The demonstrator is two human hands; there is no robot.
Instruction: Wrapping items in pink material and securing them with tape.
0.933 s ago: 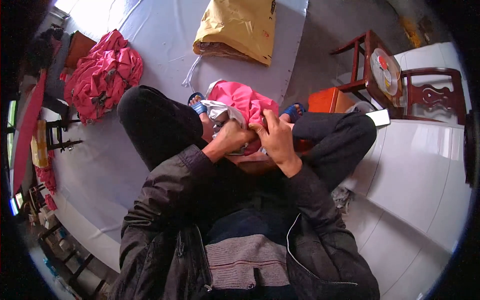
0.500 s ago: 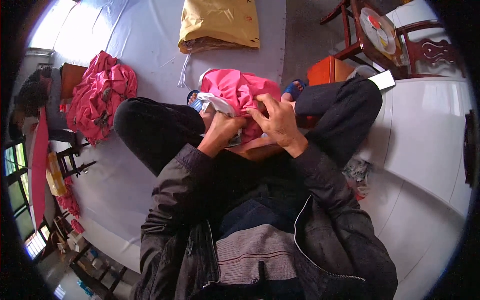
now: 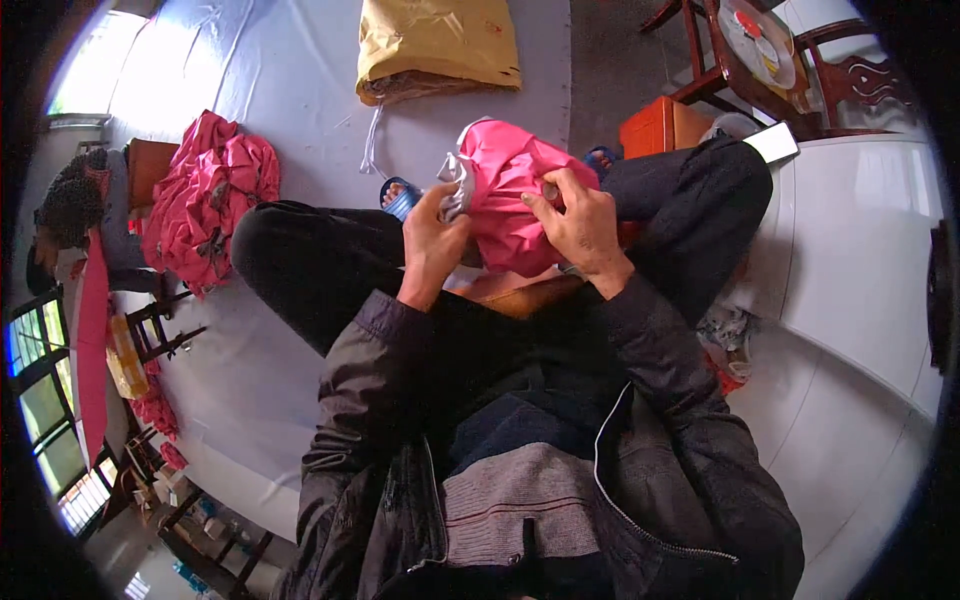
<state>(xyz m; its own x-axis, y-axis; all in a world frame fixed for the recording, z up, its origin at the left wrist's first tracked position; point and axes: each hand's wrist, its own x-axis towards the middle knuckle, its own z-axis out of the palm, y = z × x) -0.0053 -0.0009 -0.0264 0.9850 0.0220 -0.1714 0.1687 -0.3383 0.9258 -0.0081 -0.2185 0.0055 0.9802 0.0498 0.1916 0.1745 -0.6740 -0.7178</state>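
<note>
I sit with my knees apart and hold a pink fabric piece (image 3: 505, 190) with a silvery-grey lining over my lap. My left hand (image 3: 433, 238) grips its left edge, where the silver lining shows. My right hand (image 3: 577, 222) clasps the pink fabric on its right side, fingers curled into the cloth. Both hands touch the same piece, a palm's width apart. A brown board (image 3: 520, 293) lies across my lap under the fabric, mostly hidden.
A heap of pink fabric (image 3: 205, 200) lies on the grey floor sheet at the left. A tan sack (image 3: 438, 45) rests ahead. An orange box (image 3: 660, 125) and a wooden chair (image 3: 770, 60) stand at the upper right. Another person (image 3: 80, 215) sits at the far left.
The pink fabric has been lifted and spread larger in front of me. Both hands have moved apart along it and my head has tilted, shifting the view.
</note>
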